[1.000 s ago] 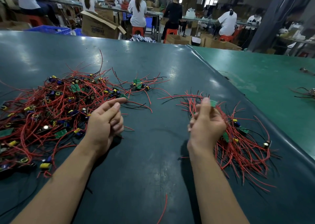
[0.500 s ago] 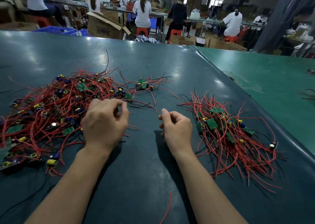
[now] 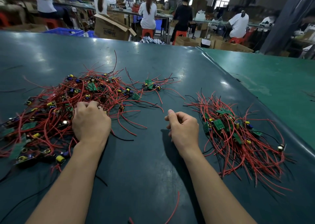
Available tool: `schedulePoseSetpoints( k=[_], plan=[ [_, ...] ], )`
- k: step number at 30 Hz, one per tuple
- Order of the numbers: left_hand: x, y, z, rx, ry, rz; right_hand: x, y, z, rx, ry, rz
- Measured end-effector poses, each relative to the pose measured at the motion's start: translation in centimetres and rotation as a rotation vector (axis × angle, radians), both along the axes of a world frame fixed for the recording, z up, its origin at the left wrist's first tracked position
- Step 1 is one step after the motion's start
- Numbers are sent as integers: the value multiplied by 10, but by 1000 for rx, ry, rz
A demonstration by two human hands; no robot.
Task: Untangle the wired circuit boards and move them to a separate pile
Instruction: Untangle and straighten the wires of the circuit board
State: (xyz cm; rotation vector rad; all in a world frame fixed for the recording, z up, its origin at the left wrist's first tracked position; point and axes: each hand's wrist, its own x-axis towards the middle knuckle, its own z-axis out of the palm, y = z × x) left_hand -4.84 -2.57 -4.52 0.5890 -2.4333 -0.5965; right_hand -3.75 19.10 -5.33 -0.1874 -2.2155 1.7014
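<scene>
A big tangled heap of small green circuit boards with red and black wires covers the left of the dark table. My left hand rests on its near right part, fingers curled down into the wires; what they hold is hidden. A smaller sorted pile of the same boards lies at the right. My right hand hovers between the two piles, fingers loosely curled, holding nothing. A pair of boards lies apart behind the heap.
The dark mat meets a lighter green surface at the right. A loose red wire lies near the front edge. Seated workers, cardboard boxes and blue crates stand behind the table.
My right hand left the sorted pile and moved left to the bare middle, now empty. My left hand dropped from mid-air into the tangled heap. The camera leaned in.
</scene>
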Motion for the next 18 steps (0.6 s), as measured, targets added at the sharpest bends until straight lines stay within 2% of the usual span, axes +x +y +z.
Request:
schedulePoseSetpoints(
  k=[8,13,18],
  plan=[
    [-2,0,1,-132,-138,7,1,0,1,52,1,28],
    [0,1,-2,-86,-49,-7,2,1,1,67,-2,40],
    [8,3,-4,57,57,-37,1,0,1,34,2,36]
  ],
)
